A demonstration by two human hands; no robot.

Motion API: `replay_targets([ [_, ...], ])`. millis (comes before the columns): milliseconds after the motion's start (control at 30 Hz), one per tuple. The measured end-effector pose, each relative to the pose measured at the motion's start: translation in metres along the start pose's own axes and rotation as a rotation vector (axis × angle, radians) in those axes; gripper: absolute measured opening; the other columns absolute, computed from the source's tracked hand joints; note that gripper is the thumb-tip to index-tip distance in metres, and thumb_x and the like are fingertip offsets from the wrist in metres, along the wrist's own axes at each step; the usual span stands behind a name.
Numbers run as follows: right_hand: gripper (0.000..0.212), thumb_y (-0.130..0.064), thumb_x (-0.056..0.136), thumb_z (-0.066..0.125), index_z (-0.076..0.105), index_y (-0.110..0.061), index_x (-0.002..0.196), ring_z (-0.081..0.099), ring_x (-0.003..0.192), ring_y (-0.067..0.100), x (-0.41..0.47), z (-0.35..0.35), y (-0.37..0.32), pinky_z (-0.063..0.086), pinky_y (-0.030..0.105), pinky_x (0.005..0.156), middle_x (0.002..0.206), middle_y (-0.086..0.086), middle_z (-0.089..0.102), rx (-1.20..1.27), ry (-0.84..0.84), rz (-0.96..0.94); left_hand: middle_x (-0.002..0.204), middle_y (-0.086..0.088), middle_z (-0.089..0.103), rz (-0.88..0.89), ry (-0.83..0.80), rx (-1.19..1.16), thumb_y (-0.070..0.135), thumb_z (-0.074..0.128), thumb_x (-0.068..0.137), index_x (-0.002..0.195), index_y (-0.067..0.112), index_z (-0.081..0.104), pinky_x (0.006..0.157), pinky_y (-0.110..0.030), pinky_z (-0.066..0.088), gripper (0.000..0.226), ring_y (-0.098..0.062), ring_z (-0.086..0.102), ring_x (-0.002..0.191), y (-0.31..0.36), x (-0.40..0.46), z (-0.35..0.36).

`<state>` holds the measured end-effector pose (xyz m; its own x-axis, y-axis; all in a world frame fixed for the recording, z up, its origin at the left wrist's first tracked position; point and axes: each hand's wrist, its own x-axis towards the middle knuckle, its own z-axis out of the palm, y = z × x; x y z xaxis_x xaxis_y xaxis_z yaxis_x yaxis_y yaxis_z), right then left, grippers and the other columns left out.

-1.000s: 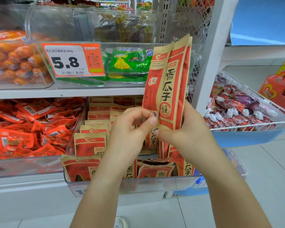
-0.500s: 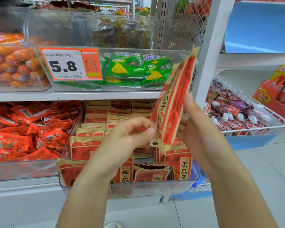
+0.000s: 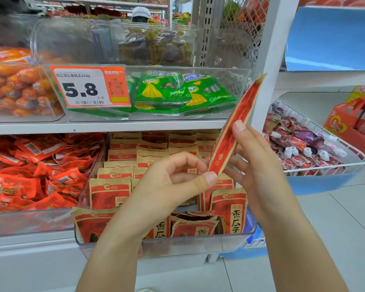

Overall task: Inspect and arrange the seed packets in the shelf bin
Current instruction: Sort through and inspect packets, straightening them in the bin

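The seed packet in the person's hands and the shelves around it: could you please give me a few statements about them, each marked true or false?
1. Both hands hold the seed packet. True: the left hand pinches its lower end, and the right hand has its grip along the side.
2. The packet lies inside the bin. False: it is held up above it.
3. The price tag reads 5.8. True.
4. The green packets share the seed bin. False: they sit on the shelf above.

White shelf [image 3: 105,128] bears clear bin [image 3: 230,114]; lower bin [image 3: 177,247] holds seed packets [image 3: 110,192].
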<state>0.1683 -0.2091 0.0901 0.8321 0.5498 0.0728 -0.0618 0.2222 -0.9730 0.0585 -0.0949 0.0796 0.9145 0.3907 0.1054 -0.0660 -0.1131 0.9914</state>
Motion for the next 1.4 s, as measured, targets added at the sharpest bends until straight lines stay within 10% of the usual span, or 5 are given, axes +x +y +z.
replay_targets([
  [467,0.070,-0.054,0.073,0.071,0.054,-0.026,0.135,0.071,0.095,0.012,0.001,0.004,0.002,0.055,0.030,0.083,0.112,-0.003,0.070,-0.032,0.045,0.025,0.085,0.006,0.076,0.009,0.040,-0.047,0.025,0.066,0.072,0.081,0.012,0.066,0.080,-0.023,0.057,0.016,-0.006,0.071,0.081,-0.008,0.003,-0.004],
  [700,0.065,-0.052,0.069,0.065,0.055,-0.032,0.131,0.073,0.088,0.009,0.001,0.001,0.001,0.057,0.025,0.079,0.095,-0.006,0.076,-0.146,-0.021,-0.012,0.090,0.004,0.076,-0.008,0.020,-0.039,0.029,0.070,0.070,0.084,0.015,0.068,0.075,-0.013,0.052,0.020,-0.006,0.071,0.087,-0.004,0.001,-0.007],
  [1067,0.061,-0.051,0.061,0.070,0.063,-0.044,0.121,0.071,0.084,0.001,-0.008,0.002,0.000,0.049,0.010,0.064,0.103,-0.011,0.073,-0.411,-0.367,0.077,0.092,0.000,0.076,0.096,0.447,-0.285,0.040,0.064,0.074,0.102,0.018,0.068,0.070,-0.023,0.056,0.035,-0.014,0.073,0.085,0.002,0.003,-0.008],
  [1400,0.057,-0.043,0.061,0.071,0.066,-0.041,0.118,0.072,0.084,0.008,-0.008,0.000,-0.002,0.052,0.013,0.064,0.100,-0.012,0.074,-0.437,-0.427,0.141,0.087,-0.002,0.077,0.081,0.487,-0.309,0.020,0.062,0.091,0.094,0.014,0.070,0.066,-0.021,0.056,0.010,-0.014,0.074,0.081,0.003,0.002,-0.011],
])
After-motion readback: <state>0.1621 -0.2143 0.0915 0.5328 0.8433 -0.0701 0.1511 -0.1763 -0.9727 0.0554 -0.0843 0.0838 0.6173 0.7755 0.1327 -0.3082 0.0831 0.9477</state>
